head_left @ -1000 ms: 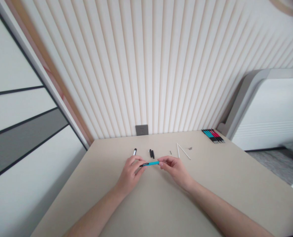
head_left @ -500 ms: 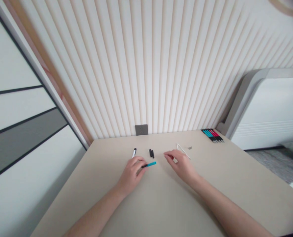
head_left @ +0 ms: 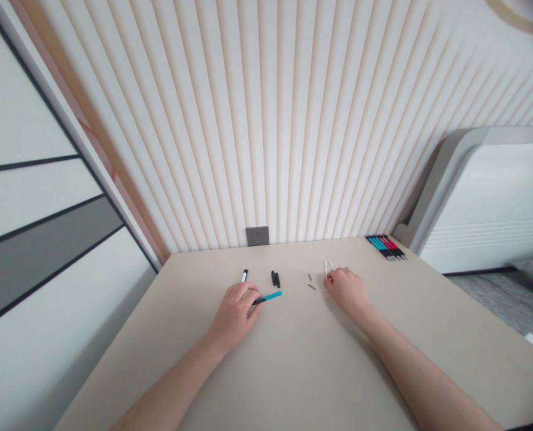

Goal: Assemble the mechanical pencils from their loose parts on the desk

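White rods, near ends hidden from view

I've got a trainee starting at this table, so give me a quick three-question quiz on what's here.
1. True or false: the left hand holds a blue-and-black pen piece.
2. Which is nearer the right hand: (A) the white rods or (B) the wall socket?
3. Fill in: the pens lined up at the table's far right corner are blue and ____.
Key: 1 true; 2 A; 3 red.
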`<action>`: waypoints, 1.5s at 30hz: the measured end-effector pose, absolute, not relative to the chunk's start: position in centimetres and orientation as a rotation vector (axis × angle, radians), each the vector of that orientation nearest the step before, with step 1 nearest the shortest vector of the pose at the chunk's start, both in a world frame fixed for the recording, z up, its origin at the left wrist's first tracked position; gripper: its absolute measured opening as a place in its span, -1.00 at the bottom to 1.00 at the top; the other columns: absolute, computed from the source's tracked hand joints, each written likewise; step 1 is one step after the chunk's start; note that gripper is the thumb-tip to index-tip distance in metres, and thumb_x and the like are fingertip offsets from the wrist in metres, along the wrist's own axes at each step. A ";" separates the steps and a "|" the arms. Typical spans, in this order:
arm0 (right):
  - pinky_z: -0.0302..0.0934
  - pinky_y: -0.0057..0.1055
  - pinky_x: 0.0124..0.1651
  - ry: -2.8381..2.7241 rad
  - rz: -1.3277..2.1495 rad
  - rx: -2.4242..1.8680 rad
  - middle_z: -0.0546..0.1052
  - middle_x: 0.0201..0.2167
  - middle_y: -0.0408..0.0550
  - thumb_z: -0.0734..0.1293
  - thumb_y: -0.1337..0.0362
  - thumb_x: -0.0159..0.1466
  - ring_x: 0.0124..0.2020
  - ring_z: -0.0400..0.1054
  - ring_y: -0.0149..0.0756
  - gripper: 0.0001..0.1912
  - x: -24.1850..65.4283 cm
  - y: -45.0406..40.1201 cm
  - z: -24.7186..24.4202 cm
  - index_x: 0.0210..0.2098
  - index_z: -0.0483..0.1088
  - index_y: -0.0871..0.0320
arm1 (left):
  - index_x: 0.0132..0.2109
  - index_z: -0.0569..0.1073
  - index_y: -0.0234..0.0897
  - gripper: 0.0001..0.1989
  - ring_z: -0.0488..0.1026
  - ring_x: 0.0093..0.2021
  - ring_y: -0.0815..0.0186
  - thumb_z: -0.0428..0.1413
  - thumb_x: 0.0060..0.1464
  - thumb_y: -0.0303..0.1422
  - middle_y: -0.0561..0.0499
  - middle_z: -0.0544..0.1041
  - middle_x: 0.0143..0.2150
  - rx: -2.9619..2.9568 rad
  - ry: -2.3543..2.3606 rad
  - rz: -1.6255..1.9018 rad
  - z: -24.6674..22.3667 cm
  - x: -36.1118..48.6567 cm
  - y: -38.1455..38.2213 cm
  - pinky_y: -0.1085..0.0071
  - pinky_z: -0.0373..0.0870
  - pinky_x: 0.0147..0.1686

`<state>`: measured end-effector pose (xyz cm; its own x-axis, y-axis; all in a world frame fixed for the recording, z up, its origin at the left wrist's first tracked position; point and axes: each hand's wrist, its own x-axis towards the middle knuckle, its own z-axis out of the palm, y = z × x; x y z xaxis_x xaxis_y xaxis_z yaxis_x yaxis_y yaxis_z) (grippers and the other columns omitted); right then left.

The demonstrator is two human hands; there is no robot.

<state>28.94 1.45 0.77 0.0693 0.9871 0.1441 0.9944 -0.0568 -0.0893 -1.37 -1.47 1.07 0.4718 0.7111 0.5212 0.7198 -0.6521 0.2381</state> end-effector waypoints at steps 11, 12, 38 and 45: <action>0.16 -0.31 -0.22 -2.012 -0.091 -2.198 0.56 -0.30 0.15 0.17 0.30 0.29 -0.23 0.43 -0.12 -0.71 28.6 1.4 0.7 -0.35 0.53 0.20 | -0.16 0.43 -0.21 -0.90 0.39 -0.10 0.17 0.04 0.19 -0.42 -0.04 0.44 -0.21 -2.690 -1.323 -0.833 1.1 -1.5 -1.2 0.14 0.33 -0.03; 0.15 -0.31 -0.21 -2.009 -0.093 -2.196 0.56 -0.30 0.15 0.16 0.31 0.30 -0.22 0.43 -0.13 -0.70 28.6 1.4 0.6 -0.35 0.53 0.20 | -0.16 0.43 -0.21 -0.90 0.39 -0.11 0.17 0.04 0.19 -0.42 -0.03 0.44 -0.22 -2.696 -1.322 -0.830 1.1 -1.5 -1.2 0.14 0.33 -0.03; 0.11 -0.29 -0.10 -2.239 0.219 -1.308 0.51 -0.23 -0.04 0.11 0.21 0.42 -0.17 0.34 -0.25 -0.70 27.0 0.0 2.1 -0.18 0.47 0.05 | -0.12 0.48 -0.18 -0.85 0.39 -0.13 0.19 0.02 0.24 -0.36 -0.04 0.44 -0.20 -2.690 -1.446 -1.012 0.3 -2.1 -0.6 0.20 0.35 -0.07; 0.13 -0.28 -0.10 -2.245 0.244 -1.267 0.50 -0.24 -0.04 0.11 0.22 0.42 -0.18 0.34 -0.24 -0.70 26.9 0.0 1.9 -0.16 0.47 0.05 | -0.12 0.48 -0.17 -0.84 0.39 -0.14 0.19 0.02 0.23 -0.37 -0.04 0.44 -0.21 -2.681 -1.437 -1.021 0.5 -2.1 -0.6 0.21 0.35 -0.08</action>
<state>26.93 0.00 1.86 -0.4085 0.8348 0.3692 0.7358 0.5405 -0.4080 -2.14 -0.63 0.46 0.3966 0.7691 0.5012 0.7264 -0.5968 0.3409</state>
